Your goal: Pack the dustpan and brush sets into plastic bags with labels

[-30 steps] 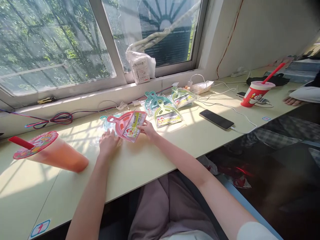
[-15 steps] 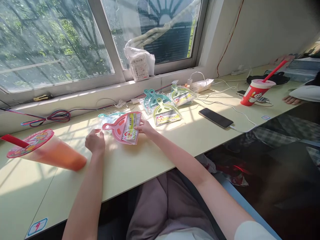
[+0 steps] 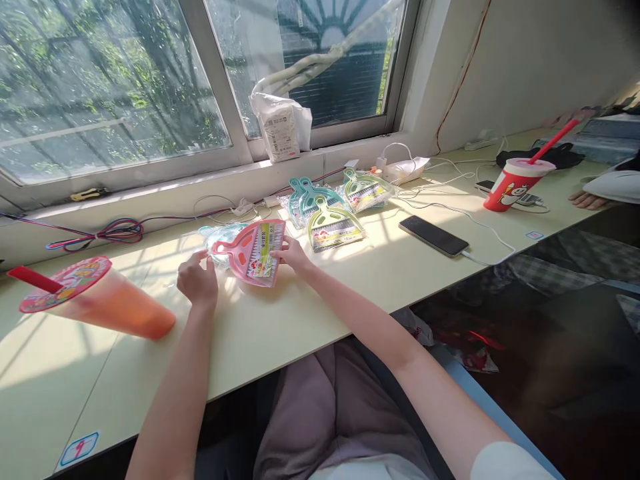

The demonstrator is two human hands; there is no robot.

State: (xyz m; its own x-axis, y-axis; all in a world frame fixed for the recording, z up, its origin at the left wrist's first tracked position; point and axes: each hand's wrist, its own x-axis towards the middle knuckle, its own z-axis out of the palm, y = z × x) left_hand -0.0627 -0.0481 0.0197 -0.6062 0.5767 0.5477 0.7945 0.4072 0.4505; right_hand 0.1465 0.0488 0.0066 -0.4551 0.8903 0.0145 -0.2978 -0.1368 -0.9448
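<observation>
A pink dustpan and brush set [image 3: 250, 253] with a yellow label is tilted above the table. My right hand [image 3: 293, 255] grips its right edge, thumb and fingers pinched on it. Close to the handle end, my left hand [image 3: 199, 277] has its fingers curled, with thumb and forefinger near clear plastic wrap; what they hold is too small to tell. Behind the pink set, a teal set in plastic [image 3: 213, 233] lies partly hidden. Further back right are a light green set [image 3: 333, 227], teal sets [image 3: 305, 197] and another green set [image 3: 365, 190].
An orange drink cup [image 3: 125, 303] stands at the left. On the right are a phone [image 3: 433, 235] with a cable and a red cup [image 3: 515, 187]. A wrapped paper pack [image 3: 281, 133] sits on the sill. Another person's hand [image 3: 590, 199] rests at the far right.
My left hand has moved slightly right and nearer to the pink set's handle. The pink set has shifted a little to the right in my right hand.
</observation>
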